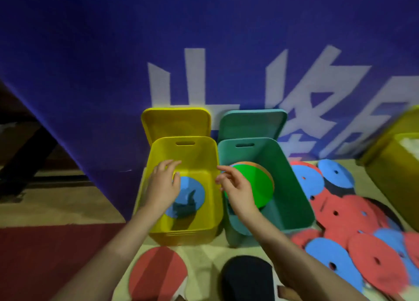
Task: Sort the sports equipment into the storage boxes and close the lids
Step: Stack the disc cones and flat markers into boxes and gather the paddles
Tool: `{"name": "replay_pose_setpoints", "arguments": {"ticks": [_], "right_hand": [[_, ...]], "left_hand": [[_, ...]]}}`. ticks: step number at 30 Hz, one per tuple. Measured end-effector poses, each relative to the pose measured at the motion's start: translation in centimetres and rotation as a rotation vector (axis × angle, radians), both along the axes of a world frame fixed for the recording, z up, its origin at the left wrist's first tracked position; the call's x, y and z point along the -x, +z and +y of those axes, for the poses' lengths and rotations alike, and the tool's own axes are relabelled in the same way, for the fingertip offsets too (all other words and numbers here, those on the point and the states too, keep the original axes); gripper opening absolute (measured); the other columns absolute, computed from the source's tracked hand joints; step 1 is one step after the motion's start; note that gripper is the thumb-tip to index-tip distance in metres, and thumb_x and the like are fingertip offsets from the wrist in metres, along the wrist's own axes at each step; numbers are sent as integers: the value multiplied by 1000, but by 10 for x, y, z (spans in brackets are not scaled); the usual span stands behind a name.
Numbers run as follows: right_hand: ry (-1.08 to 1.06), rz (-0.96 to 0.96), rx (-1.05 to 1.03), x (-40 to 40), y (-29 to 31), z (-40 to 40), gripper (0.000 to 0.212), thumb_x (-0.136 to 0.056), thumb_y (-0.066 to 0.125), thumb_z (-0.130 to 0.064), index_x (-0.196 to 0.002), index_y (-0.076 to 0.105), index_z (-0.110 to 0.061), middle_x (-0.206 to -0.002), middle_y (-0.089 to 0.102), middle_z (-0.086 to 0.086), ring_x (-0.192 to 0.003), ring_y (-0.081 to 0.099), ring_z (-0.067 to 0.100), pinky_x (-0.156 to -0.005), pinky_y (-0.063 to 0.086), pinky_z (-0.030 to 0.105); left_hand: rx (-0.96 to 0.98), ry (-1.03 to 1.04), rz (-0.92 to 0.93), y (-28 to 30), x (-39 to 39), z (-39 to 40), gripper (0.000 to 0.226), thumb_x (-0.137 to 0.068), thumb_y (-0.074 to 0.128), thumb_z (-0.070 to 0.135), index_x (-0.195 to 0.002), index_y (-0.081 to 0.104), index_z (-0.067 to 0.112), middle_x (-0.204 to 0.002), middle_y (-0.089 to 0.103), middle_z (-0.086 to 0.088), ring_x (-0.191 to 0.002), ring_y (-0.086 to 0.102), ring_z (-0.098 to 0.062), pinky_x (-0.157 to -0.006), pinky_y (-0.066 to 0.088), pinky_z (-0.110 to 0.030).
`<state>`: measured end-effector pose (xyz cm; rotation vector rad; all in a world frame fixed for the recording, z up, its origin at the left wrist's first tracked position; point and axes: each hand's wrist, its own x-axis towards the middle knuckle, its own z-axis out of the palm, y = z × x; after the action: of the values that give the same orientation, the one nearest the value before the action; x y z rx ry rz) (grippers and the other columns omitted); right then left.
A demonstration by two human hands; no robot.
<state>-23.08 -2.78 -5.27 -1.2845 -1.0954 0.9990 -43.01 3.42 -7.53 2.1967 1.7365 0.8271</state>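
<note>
While both hands are hovering empty with fingers loosely spread, you're holding your left hand (162,187) over the yellow box (181,230) with its blue disc (190,194), right hand (235,187) nearer the red-and-blue disc pile (353,232) lying rightward beyond the teal box (294,187).

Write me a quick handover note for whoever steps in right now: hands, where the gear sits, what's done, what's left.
Left hand: open, empty, over the yellow box.
Right hand: open, empty, at the green box near its left wall.
Yellow box holds a blue disc; green box holds a green disc on an orange one.
Both lids, yellow lid and green lid, stand open behind the boxes.
Left: the pile of red and blue discs right of the green box, a red paddle and a black paddle in front. Then close both lids.
</note>
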Motion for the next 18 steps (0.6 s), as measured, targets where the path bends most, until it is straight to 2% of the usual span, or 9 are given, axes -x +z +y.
{"name": "replay_pose_setpoints", "arguments": {"ticks": [3, 7, 9, 11, 15, 18], "right_hand": [[-259, 127, 15, -61, 4, -41, 20, -93, 48, 4, -103, 63, -5, -73, 63, 6, -64, 61, 2, -60, 48, 16], [-544, 185, 57, -150, -11, -83, 24, -92, 45, 5, -104, 63, -5, -71, 61, 7, -57, 56, 6, -56, 45, 17], [-653, 205, 97, -195, -23, -103, 24, -93, 44, 3, -104, 62, -7, -73, 60, 8, -59, 55, 9, -56, 44, 18], [-731, 164, 158, -238, -40, -125, 23, -94, 43, 0, -104, 62, -9, -78, 59, 10, -65, 55, 14, -58, 45, 21], [-792, 80, 349, -313, -79, -168, 17, -92, 48, -11, -103, 59, -15, -86, 60, 11, -73, 55, 21, -66, 47, 31], [-777, -89, 522, -358, -114, -195, 28, -82, 51, -24, -107, 61, -15, -97, 63, 13, -91, 61, 31, -87, 49, 44]], "left_hand": [[61, -251, -273, 24, -74, -31, 39, -87, 43, 21, -119, 63, 14, -117, 55, -1, -108, 53, -12, -94, 39, -21], [167, -496, -422, 32, -168, -78, 30, -89, 46, 16, -112, 64, 22, -107, 54, 7, -94, 55, -4, -78, 47, -21], [193, -578, -413, 27, -207, -101, 29, -91, 49, 10, -110, 65, 23, -100, 54, 11, -86, 54, -3, -72, 46, -21], [216, -663, -363, 16, -239, -118, 28, -91, 49, 8, -110, 66, 20, -100, 55, 10, -83, 53, 1, -68, 42, -14], [326, -760, -245, -10, -297, -142, 30, -89, 49, 5, -111, 66, 15, -103, 55, 8, -93, 52, 3, -78, 38, -7], [439, -724, -126, -43, -335, -151, 33, -89, 50, 0, -117, 64, 12, -111, 57, 1, -102, 53, -5, -84, 36, -3]]}}
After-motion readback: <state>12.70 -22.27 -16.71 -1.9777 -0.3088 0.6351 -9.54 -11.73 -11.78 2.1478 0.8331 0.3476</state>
